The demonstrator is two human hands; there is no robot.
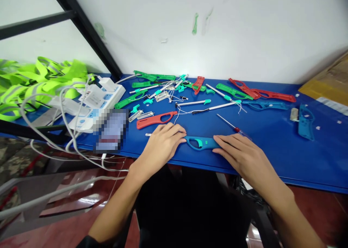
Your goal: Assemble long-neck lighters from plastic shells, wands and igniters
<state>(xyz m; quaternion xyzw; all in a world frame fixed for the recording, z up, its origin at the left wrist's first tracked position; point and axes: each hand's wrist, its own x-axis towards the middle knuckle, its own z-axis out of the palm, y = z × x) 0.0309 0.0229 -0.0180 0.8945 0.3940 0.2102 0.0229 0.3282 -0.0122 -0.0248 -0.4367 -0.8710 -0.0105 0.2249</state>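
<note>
A blue lighter body (206, 143) with a teal trigger lies level between both hands, near the front edge of the blue table. My left hand (164, 143) grips its left end, and a metal tip pokes out on the far side of that hand. My right hand (236, 152) is closed on the right end of the body. Just beyond the left hand rests a red lighter body (156, 120). A screwdriver (231, 125) with a red handle points away beyond the right hand, its handle partly hidden.
Green shells (235, 91), metal rods (194, 103), thin wires and red shells (276, 95) lie along the wall. Blue shell pieces (306, 123) are at the right, near a cardboard box (328, 81). A power strip (108, 99), phone (112, 130) and cables occupy the left.
</note>
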